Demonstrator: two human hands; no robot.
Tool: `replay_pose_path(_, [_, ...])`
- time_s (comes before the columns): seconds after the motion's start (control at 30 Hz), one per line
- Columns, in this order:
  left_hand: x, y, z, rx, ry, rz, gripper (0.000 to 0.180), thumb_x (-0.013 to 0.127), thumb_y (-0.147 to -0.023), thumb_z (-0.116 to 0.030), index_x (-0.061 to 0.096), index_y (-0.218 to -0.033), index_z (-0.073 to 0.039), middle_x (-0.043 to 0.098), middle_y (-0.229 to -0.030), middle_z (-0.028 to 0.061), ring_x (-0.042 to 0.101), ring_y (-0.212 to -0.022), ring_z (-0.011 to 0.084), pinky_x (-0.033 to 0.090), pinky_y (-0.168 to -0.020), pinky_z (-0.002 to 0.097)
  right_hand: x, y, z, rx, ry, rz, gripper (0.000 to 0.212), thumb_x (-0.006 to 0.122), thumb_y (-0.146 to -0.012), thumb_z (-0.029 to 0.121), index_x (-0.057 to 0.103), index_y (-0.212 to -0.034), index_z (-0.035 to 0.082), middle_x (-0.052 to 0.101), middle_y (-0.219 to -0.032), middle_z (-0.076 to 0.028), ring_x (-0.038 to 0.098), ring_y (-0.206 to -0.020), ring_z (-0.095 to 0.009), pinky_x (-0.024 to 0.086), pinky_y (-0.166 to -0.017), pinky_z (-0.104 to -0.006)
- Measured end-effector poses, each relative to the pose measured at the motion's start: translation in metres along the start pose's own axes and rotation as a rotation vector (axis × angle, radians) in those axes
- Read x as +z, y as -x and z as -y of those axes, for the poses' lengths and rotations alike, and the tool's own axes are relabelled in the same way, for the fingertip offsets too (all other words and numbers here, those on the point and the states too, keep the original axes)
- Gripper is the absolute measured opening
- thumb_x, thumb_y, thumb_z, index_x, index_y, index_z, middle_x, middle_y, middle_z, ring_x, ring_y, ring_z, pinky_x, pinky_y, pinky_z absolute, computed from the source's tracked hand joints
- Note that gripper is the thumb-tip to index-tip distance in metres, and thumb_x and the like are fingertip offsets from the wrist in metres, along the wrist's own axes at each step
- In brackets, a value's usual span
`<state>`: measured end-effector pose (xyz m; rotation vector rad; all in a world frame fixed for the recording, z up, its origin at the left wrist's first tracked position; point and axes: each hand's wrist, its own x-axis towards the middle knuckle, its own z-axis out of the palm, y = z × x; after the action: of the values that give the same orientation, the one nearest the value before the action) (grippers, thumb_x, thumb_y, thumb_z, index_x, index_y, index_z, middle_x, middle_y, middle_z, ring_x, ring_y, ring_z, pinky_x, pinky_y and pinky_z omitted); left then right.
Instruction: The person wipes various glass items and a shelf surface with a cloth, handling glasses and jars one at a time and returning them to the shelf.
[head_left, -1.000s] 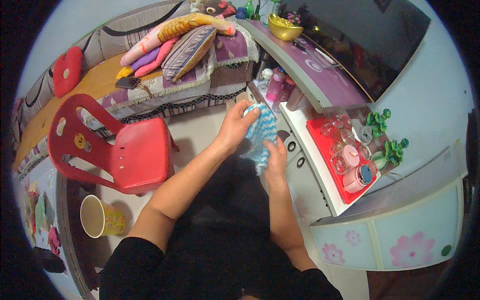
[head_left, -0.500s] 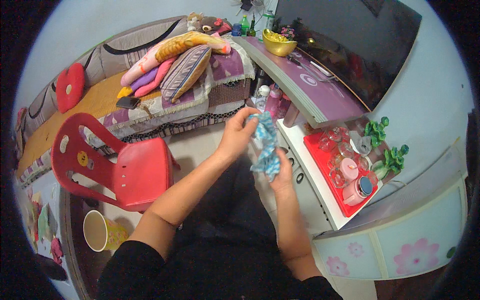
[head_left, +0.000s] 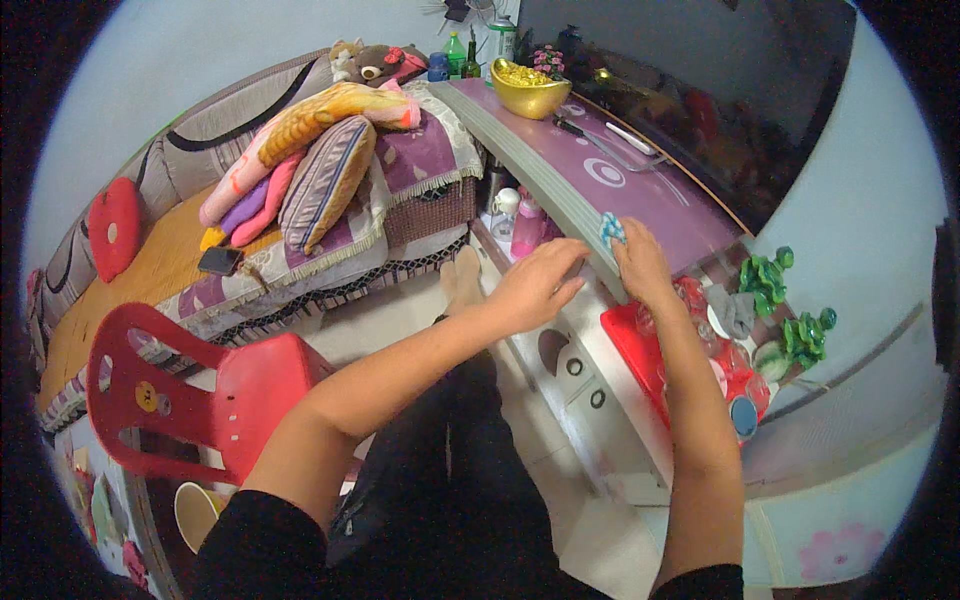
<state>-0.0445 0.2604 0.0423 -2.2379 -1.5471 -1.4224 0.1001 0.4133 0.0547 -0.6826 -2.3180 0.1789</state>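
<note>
My right hand (head_left: 643, 264) is closed on a bunched blue-and-white cloth (head_left: 612, 230), by the front edge of the purple-topped TV stand (head_left: 650, 205). Most of the cloth is hidden by my fingers. To its left, my left hand (head_left: 540, 287) hangs in front of the stand's lower shelf, fingers stretched out and thumb apart, with nothing seen in it. My right forearm passes over the red tray (head_left: 632, 335) of glasses and partly covers it.
A gold bowl (head_left: 528, 95) and pens stand on the purple top, below the large TV screen (head_left: 700, 90). Pink bottles (head_left: 528, 228) sit underneath. Green ornaments (head_left: 803, 337) are at right. A red chair (head_left: 270, 385), a paper bucket (head_left: 196, 515) and a sofa (head_left: 140, 255) with cushions lie left.
Both hands held the cloth before; my left hand has let go. My right hand has carried the cloth up and right to the stand's edge. The view has shifted, and I stand closer to the stand.
</note>
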Motion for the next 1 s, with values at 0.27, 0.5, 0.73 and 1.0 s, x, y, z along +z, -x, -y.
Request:
replay_pose_path(0.27, [0.056, -0.12, 0.144, -0.225, -0.121, -0.195, 0.032, 0.052, -0.079, -0.01, 0.048, -0.108, 0.004, 0.051, -0.104, 0.0243, 0.05, -0.098, 0.0396, 0.041, -0.086, 0.0424, 0.042, -0.077, -0.048, -0.047, 0.056, 0.183, 0.038, 0.049, -0.086, 0.02, 0.046, -0.117, -0.001, 0.05, -0.116, -0.021, 0.047, -0.109, -0.037, 0.037, -0.092, -0.0444])
replay_pose_path(0.5, [0.082, -0.193, 0.251, -0.329, -0.484, -0.114, 0.025, 0.048, -0.076, -0.005, 0.047, -0.098, 0.006, 0.05, -0.102, 0.0265, 0.05, -0.098, 0.0395, 0.042, -0.086, 0.0443, 0.072, -0.115, -0.08, -0.194, 0.056, 0.081, 0.032, 0.048, -0.085, 0.02, 0.048, -0.107, -0.003, 0.052, -0.107, -0.024, 0.049, -0.099, -0.04, 0.038, -0.087, -0.046])
replay_pose_path(0.73, [0.08, -0.247, 0.314, -0.084, -0.741, 0.082, 0.028, 0.043, -0.083, -0.013, 0.049, -0.106, 0.001, 0.051, -0.11, 0.018, 0.05, -0.104, 0.0331, 0.043, -0.087, 0.0405, 0.082, -0.134, -0.086, -0.14, -0.017, 0.049, 0.029, 0.047, -0.085, 0.02, 0.051, -0.1, -0.004, 0.054, -0.103, -0.025, 0.049, -0.098, -0.041, 0.038, -0.087, -0.0473])
replay_pose_path(1.0, [0.076, -0.246, 0.32, -0.228, -0.739, 0.148, 0.026, 0.048, -0.081, -0.013, 0.059, -0.104, -0.007, 0.054, -0.108, 0.0144, 0.053, -0.1, 0.0326, 0.045, -0.085, 0.0423, 0.078, -0.138, -0.082, -0.056, 0.038, 0.085, 0.032, 0.046, -0.085, 0.021, 0.051, -0.104, -0.004, 0.053, -0.107, -0.025, 0.048, -0.103, -0.04, 0.037, -0.09, -0.0453])
